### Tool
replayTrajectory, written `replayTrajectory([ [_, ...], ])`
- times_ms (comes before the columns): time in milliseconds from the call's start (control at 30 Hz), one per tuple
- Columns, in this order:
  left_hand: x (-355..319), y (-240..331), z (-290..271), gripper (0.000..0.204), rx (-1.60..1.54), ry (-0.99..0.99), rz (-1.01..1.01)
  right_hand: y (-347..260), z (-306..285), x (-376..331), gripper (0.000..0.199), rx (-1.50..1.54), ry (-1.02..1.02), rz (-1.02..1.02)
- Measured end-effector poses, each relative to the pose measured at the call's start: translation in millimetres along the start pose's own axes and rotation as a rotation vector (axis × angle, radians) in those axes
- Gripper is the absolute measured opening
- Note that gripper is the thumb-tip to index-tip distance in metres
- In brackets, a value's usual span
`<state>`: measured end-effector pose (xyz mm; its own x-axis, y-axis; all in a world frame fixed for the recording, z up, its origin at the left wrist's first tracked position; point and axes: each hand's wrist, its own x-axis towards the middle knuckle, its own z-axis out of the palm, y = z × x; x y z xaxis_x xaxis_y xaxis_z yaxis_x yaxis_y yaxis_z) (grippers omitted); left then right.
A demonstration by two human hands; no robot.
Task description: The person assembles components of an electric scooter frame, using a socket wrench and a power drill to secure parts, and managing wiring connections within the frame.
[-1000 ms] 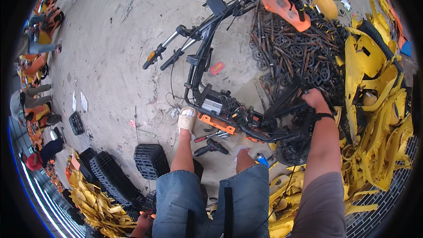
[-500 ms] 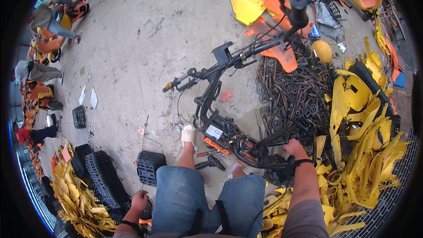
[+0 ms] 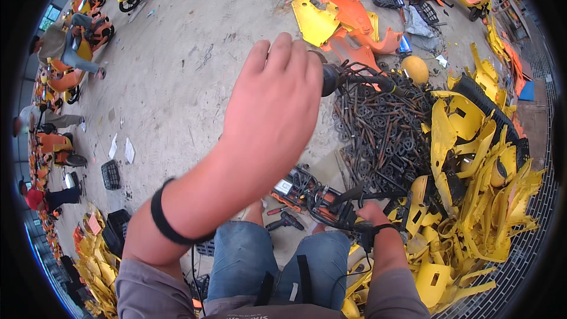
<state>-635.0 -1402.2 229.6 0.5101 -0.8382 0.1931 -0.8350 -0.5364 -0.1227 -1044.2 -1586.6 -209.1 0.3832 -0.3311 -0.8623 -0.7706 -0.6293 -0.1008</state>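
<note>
Up from the lower left, the left hand (image 3: 273,91) now appears wrapped round the handlebar (image 3: 332,78), fingertips hidden. The right hand (image 3: 371,214) stays closed on the frame (image 3: 345,196), beside the parts heap (image 3: 384,136), seemingly steadying both ends.

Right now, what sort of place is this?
Probably a scooter repair or scrap workshop: a heap of yellow plastic panels on the right, a pile of dark metal parts beside it, and a power drill on the floor.
</note>
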Motion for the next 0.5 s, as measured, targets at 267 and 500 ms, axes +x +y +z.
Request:
replayTrajectory([
  [267,11.6,-86.4,12.6,0.015,-0.079,-0.321,-0.128,-22.2,7.7,-44.8,0.048,-0.012,0.008,0.049],
  [500,-70.0,-146.6,-22.0,0.034,-0.199,-0.166,-0.108,-84.9,18.8,-89.5,0.047,0.000,-0.080,0.049],
])
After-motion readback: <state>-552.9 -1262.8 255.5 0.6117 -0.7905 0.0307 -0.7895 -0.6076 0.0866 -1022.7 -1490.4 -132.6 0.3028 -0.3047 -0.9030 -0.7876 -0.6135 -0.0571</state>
